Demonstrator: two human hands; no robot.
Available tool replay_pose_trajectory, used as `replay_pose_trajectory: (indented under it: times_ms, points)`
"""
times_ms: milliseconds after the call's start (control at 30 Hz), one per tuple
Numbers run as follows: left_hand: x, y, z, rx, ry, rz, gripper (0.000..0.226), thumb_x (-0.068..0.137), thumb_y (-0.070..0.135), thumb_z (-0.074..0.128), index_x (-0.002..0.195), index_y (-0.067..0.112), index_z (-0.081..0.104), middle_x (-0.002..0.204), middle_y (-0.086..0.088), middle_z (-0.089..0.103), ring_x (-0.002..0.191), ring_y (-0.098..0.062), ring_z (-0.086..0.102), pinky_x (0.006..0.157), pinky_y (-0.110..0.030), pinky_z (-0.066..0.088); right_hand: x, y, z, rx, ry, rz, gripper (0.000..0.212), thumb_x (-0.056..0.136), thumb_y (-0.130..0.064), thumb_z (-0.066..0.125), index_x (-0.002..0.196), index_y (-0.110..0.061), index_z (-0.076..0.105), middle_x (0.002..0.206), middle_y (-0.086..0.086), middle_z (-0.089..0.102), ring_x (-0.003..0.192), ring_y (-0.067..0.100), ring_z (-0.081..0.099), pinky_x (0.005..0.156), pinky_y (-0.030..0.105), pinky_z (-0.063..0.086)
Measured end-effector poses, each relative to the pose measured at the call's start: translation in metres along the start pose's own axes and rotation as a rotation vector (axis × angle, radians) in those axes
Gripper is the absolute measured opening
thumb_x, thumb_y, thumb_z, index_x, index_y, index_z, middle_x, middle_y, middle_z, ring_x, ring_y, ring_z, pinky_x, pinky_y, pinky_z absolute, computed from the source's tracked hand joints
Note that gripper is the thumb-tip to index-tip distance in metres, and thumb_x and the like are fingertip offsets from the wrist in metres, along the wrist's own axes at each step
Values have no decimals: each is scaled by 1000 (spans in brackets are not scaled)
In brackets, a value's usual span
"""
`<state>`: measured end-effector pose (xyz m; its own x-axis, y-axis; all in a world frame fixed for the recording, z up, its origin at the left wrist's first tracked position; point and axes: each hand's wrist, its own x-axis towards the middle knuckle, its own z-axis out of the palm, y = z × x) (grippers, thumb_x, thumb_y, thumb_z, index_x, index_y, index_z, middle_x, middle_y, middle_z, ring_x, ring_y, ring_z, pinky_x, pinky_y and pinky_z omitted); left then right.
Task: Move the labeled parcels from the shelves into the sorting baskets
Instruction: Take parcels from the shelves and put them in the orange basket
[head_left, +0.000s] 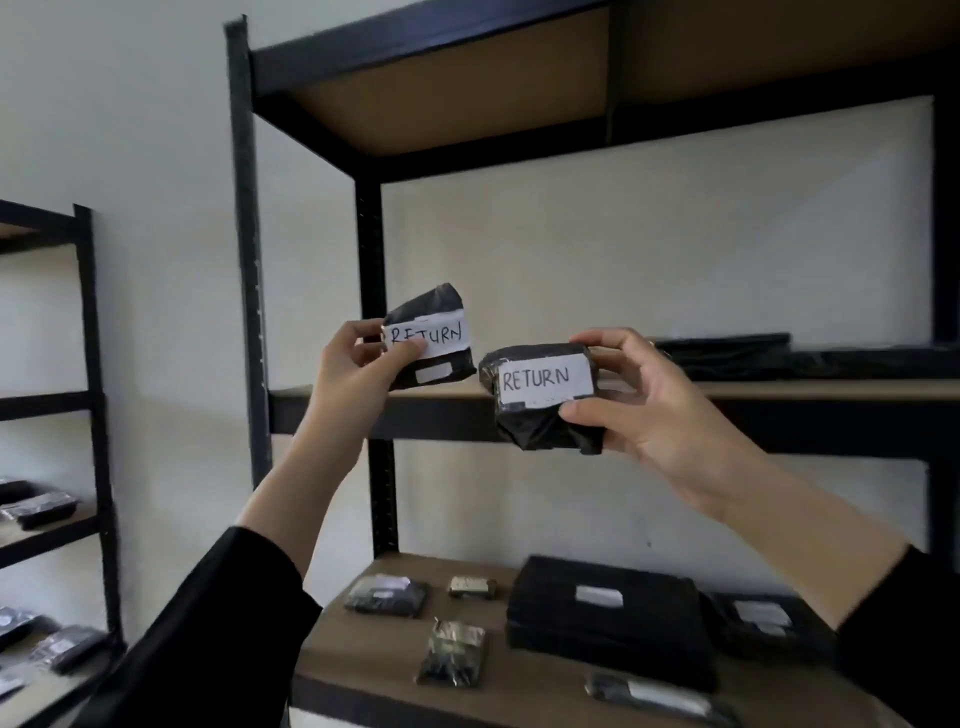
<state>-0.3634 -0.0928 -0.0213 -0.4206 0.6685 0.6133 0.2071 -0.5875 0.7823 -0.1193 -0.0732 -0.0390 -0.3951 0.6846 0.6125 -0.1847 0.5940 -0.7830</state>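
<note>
The person's dark sleeves frame the bottom of the view, and both arms reach up in front of the large black shelving unit (374, 415), whose middle board is at hand height. On its lower board lies a big flat black parcel (608, 618) with several smaller wrapped packets (387, 595) around it, all not yet collected; a second rack (93, 415) to the left holds more dark packets. The right hand (649, 410) pinches a black parcel (540, 397) labelled RETURN between thumb below and fingers over the top. The left hand (358, 364) grips a smaller parcel (431, 338), also marked RETURN, thumb pressed on its label. Both are lifted clear of the shelf. No sorting basket is in view, so the task looks early: two parcels picked, none delivered, many left.
</note>
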Motion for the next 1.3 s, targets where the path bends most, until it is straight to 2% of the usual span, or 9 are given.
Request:
replay_pose_trajectory:
  times_ms: [267, 433, 633, 733, 867, 933, 1000, 1167, 1300]
  points:
    - [-164, -30, 94, -116, -199, -171, 27, 81, 21, 72, 104, 13, 61, 99, -8, 72, 94, -22, 70, 85, -33, 53, -169, 7, -99, 0, 224, 305, 53, 64, -11, 72, 113, -25, 58, 113, 0, 64, 92, 14, 68, 77, 33, 56]
    - [-259, -53, 164, -111, -408, -342, 39, 76, 24, 78, 109, 12, 61, 102, -8, 72, 95, -21, 69, 88, -36, 53, -274, 13, -172, 2, 382, 536, 50, 79, 13, 61, 117, -19, 54, 105, 11, 69, 96, 25, 64, 85, 42, 50]
    - [-354, -76, 247, -139, -607, -524, 31, 79, 20, 74, 107, 17, 61, 98, -3, 73, 89, -13, 70, 76, -23, 55, -374, 13, -249, 67, 634, 685, 47, 82, 19, 48, 112, -17, 53, 94, 12, 66, 74, 16, 62, 54, 23, 48]
    - [-394, -91, 292, -144, -708, -607, 35, 80, 13, 74, 111, 11, 59, 94, -2, 72, 81, -4, 69, 70, -16, 55, -412, 25, -287, 123, 823, 711, 41, 84, 18, 43, 104, -17, 54, 99, 15, 63, 83, 22, 60, 62, 30, 45]
    - [-436, -121, 354, -105, -796, -698, 38, 78, 13, 75, 111, 7, 59, 102, -10, 72, 94, -21, 69, 84, -30, 55, -453, 55, -334, 145, 1011, 759, 39, 83, 16, 44, 102, -16, 56, 104, 18, 64, 94, 29, 63, 74, 37, 47]
    - [-450, -136, 384, -95, -800, -735, 38, 79, 14, 74, 112, 6, 58, 104, -11, 71, 93, -18, 68, 78, -20, 54, -464, 72, -359, 137, 1079, 796, 39, 82, 15, 46, 102, -16, 55, 102, 17, 64, 93, 29, 63, 70, 36, 51]
    - [-461, -148, 413, -73, -813, -766, 38, 80, 15, 74, 113, 6, 58, 104, -10, 71, 96, -22, 68, 78, -21, 54, -470, 88, -385, 118, 1111, 840, 39, 81, 14, 48, 106, -15, 55, 102, 18, 63, 92, 29, 64, 65, 34, 51]
    - [-477, -185, 484, 3, -828, -819, 36, 81, 22, 73, 112, 14, 58, 103, -12, 70, 97, -27, 67, 92, -45, 53, -474, 127, -452, 86, 1140, 909, 40, 80, 13, 49, 110, -12, 56, 94, 14, 66, 86, 26, 65, 66, 33, 51]
    - [-476, -210, 540, 56, -779, -861, 34, 84, 27, 71, 113, 17, 57, 103, -10, 69, 96, -22, 65, 91, -41, 52, -469, 161, -503, 45, 1080, 933, 38, 80, 12, 54, 104, -16, 58, 98, 12, 65, 89, 26, 64, 69, 34, 52]
